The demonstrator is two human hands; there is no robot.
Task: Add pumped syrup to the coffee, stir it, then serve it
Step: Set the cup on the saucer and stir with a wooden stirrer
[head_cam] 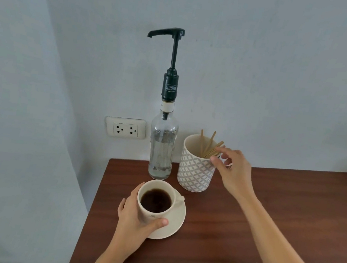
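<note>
While my left hand (135,216) wraps the cup (154,201) on its saucer (175,222) near the table's (232,227) left edge, my right hand (232,172) pinches sticks (211,147) in the holder (195,169) at the back edge; the syrup bottle (162,147) is just left.

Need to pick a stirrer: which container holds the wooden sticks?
The patterned cup, right of the syrup bottle; the right hand is at its sticks. The coffee cup holds only coffee.
</note>
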